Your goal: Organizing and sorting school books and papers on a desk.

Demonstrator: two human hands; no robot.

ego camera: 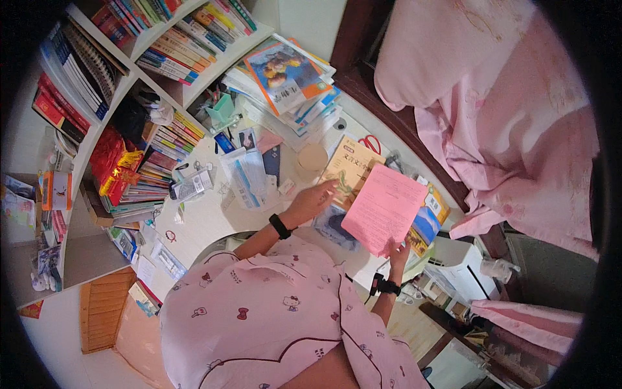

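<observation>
My right hand (398, 255) grips the lower right corner of a pink printed sheet or thin booklet (384, 209), tilted in front of me. My left hand (313, 199) holds nothing that I can see, its fingers loosely extended at the left edge of a yellow-orange book (350, 165). Whether the fingertips touch that book I cannot tell. The pink paper hides part of a second book (427, 221) with a blue and yellow cover, which lies under its right side. Below the left hand is a clear plastic pouch (335, 228) with something dark in it.
Red-handled scissors (371, 144) lie behind the yellow book. A tall stack of books (289, 80) stands at the back, beside a mint-green pen holder (221, 109). Packets (248, 177) lie on the white desk (214, 214). A full bookshelf (131, 78) rises at left; a pink curtain (486, 97) hangs at right.
</observation>
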